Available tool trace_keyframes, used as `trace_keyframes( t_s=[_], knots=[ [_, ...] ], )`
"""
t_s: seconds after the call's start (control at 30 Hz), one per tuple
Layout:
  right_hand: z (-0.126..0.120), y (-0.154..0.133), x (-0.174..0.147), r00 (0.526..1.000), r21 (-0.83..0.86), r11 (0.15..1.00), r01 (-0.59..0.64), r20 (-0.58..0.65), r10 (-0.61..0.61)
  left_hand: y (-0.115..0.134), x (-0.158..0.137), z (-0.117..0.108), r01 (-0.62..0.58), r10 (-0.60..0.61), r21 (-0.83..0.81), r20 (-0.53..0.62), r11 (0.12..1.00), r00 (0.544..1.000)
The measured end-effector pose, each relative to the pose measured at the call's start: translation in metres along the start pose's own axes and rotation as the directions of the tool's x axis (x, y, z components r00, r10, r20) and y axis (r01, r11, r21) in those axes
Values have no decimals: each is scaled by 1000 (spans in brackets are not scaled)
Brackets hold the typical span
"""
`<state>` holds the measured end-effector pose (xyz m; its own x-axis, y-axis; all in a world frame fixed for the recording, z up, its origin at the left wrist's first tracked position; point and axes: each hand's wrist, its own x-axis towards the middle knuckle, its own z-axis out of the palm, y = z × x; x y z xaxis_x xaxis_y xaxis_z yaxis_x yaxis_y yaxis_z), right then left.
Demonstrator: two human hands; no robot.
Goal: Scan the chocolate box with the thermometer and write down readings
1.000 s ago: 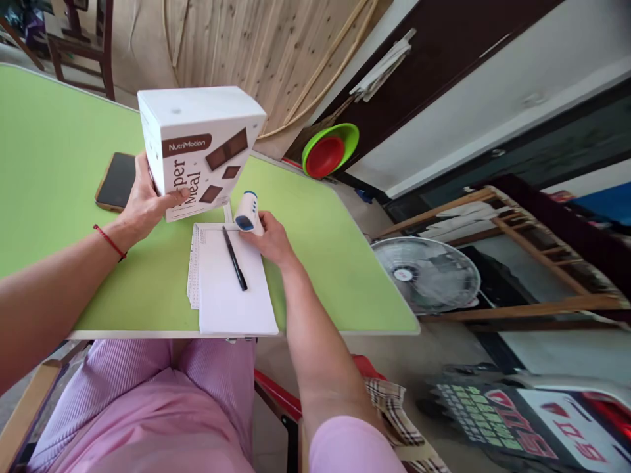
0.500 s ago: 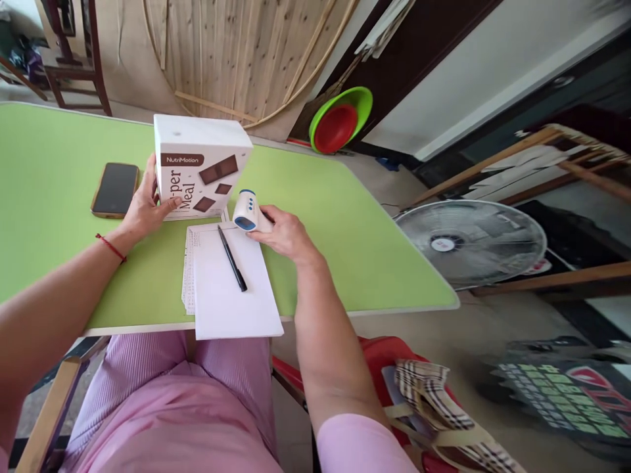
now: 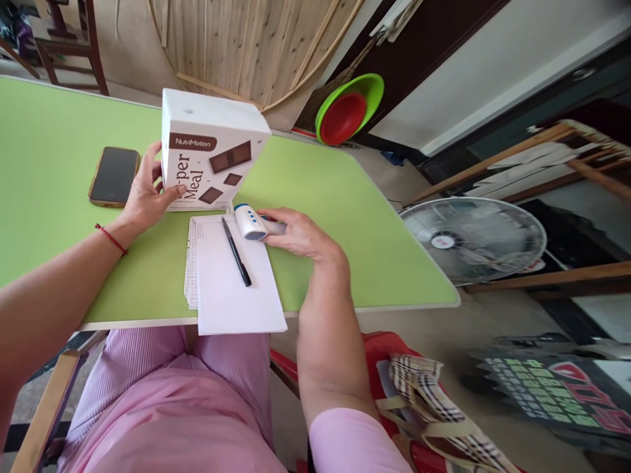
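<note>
My left hand (image 3: 148,189) grips the left side of a white NutriMotion box (image 3: 224,167), its thumb on the printed front. The box stands upright on its long lower edge and its front faces me. My right hand (image 3: 303,233) is closed around the handle of a white-and-blue gun-shaped device (image 3: 250,222), like an infrared thermometer. Three blue dots show on its upper side. It overlaps the top corner of a white paper pad (image 3: 236,309); contact there is unclear. A black pen (image 3: 236,253) lies on the pad, left of the device.
Left of the box, a dark phone (image 3: 115,176) lies on the green table (image 3: 394,263). Printed sheets (image 3: 192,282) poke out beneath the pad. Beyond the table's right edge is a fan (image 3: 473,240). A red chair holding a plaid bag (image 3: 424,387) stands at lower right.
The box has shifted slightly right in my left hand and looks a little higher. The device in my right hand has come nearer to me, over the pad's top corner.
</note>
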<state>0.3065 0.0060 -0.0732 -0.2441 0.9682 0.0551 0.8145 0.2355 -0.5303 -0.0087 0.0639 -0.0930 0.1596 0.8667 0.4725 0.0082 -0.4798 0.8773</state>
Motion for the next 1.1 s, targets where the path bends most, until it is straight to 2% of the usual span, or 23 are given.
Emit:
trace_keyframes(
  t_s=[0.23, 0.4, 0.53, 0.67, 0.9, 1.1],
  knots=[
    [-1, 1, 2, 1000, -60, 998, 19, 15, -18, 0, -5, 6, -73, 72, 43, 15, 996, 997],
    [0, 1, 2, 1000, -60, 998, 26, 14, -25, -5, -7, 4, -51, 44, 94, 74, 994, 996],
    [1, 2, 2, 1000, -47, 999, 16, 9, -16, -6, -7, 3, -35, 29, 96, 68, 995, 997],
    [1, 4, 2, 1000, -36, 999, 12, 9, -12, -2, -7, 4, -34, 27, 143, 47, 989, 999],
    [1, 6, 1, 1000, -8, 1000, 27, -6, -27, 11, -12, 3, 21, -38, 151, 108, 988, 993],
    [3, 5, 1, 1000, -30, 1000, -1, -7, 1, 11, -11, 2, 14, -37, 154, 147, 988, 988]
  ],
)
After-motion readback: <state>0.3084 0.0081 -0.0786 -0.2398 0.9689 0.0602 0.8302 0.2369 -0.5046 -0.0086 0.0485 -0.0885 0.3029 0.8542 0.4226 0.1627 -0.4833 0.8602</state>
